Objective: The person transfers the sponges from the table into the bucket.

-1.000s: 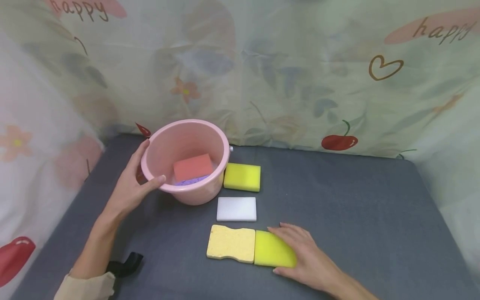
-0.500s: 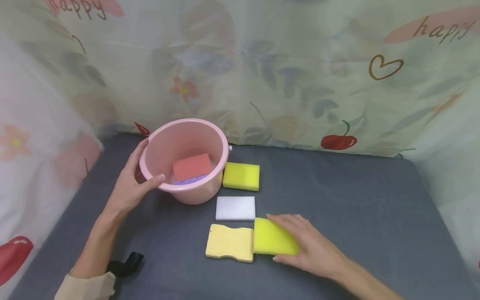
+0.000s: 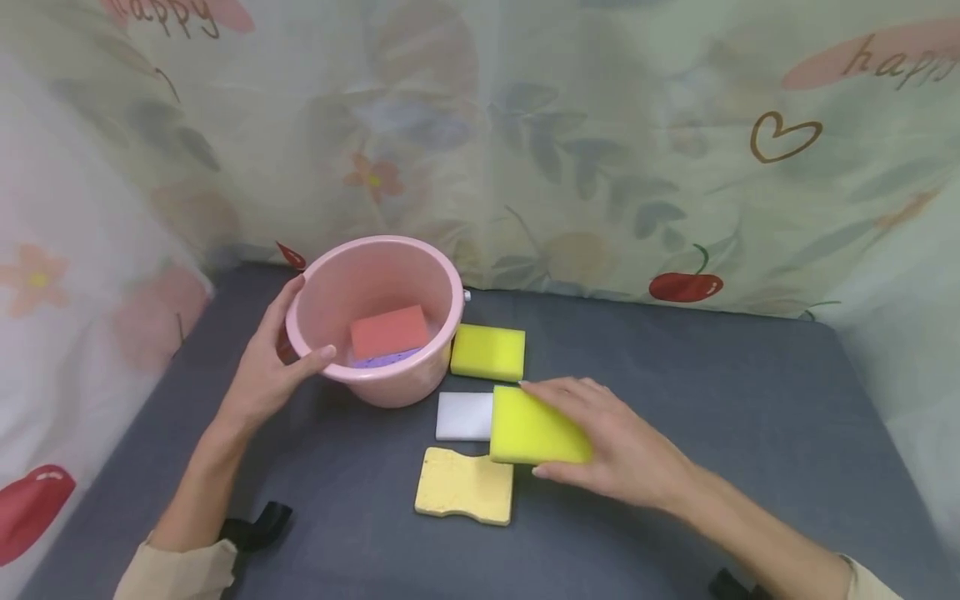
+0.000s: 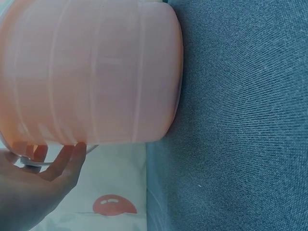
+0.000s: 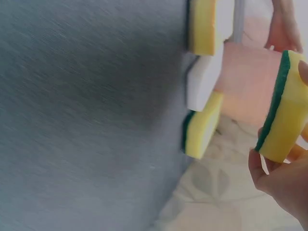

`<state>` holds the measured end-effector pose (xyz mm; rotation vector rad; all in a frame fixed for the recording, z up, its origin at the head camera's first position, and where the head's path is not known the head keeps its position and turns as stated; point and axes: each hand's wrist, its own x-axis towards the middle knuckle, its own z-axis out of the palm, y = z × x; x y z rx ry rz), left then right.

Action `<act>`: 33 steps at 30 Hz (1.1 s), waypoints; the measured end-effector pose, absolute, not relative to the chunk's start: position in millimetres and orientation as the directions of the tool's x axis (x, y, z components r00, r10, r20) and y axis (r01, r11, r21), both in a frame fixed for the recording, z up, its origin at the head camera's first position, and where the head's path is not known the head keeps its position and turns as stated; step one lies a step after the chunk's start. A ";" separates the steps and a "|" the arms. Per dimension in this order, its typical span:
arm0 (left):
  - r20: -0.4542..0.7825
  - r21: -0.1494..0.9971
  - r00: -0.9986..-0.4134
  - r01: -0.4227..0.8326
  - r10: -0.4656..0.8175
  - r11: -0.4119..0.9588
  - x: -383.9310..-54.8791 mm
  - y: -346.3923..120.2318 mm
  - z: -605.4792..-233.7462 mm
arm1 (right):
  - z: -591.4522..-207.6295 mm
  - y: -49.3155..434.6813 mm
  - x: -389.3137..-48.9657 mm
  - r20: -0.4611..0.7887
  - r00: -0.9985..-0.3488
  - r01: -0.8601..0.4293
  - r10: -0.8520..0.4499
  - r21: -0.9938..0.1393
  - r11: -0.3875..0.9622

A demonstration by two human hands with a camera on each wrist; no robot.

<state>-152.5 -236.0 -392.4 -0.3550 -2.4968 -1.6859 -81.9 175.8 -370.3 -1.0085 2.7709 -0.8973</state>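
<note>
A pink bucket (image 3: 401,385) stands at the back left of the table. My left hand (image 3: 262,375) grips its rim, thumb over the front edge and fingers round the outer side. Inside lie a red sponge (image 3: 388,332) and, partly under it, a purple speckled sponge (image 3: 386,359). My right hand (image 3: 626,450) holds a yellow scouring sponge (image 3: 534,429) between thumb and fingers; its green scrub side (image 5: 278,98) faces the table, clear above it. From the head, this sponge overlaps a white sponge (image 3: 462,417) and the corner of a pale yellow wavy-edged sponge (image 3: 463,487).
Another yellow scouring sponge (image 3: 487,352) lies flat, right beside the bucket. A black strap (image 3: 258,527) shows by the left forearm. Patterned cloth (image 3: 585,150) hangs behind the dark grey table (image 3: 697,400) and along both its sides.
The right hand has lifted the yellow scouring sponge from beside the wavy-edged one and carried it toward the bucket, over the white sponge. The left hand stays on the rim.
</note>
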 end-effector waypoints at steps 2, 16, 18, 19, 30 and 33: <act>0.221 0.901 -0.966 0.256 0.135 0.350 -152.9 -235.3 -392.3 | -363.1 172.8 -86.5 0.147 -0.778 -0.581 -0.611 -0.539 0.610; 0.238 0.897 -0.963 0.269 0.129 0.352 -154.4 -235.3 -390.4 | -326.8 155.8 -111.1 0.227 -0.724 -0.661 -0.651 -0.500 0.560; 0.238 0.896 -0.963 0.268 0.127 0.353 -154.3 -235.8 -390.6 | -324.5 152.5 -114.6 0.255 -0.708 -0.681 -0.658 -0.495 0.540; 0.238 0.896 -0.963 0.267 0.125 0.354 -154.0 -236.1 -390.7 | -323.5 150.6 -116.4 0.269 -0.701 -0.690 -0.661 -0.493 0.530; 0.247 0.897 -0.961 0.275 0.125 0.346 -153.4 -233.6 -393.8 | -309.4 131.8 -136.4 0.354 -0.620 -0.770 -0.700 -0.447 0.456; 0.251 0.895 -0.960 0.279 0.124 0.348 -153.5 -234.1 -392.6 | -303.7 126.4 -142.7 0.355 -0.613 -0.777 -0.706 -0.434 0.456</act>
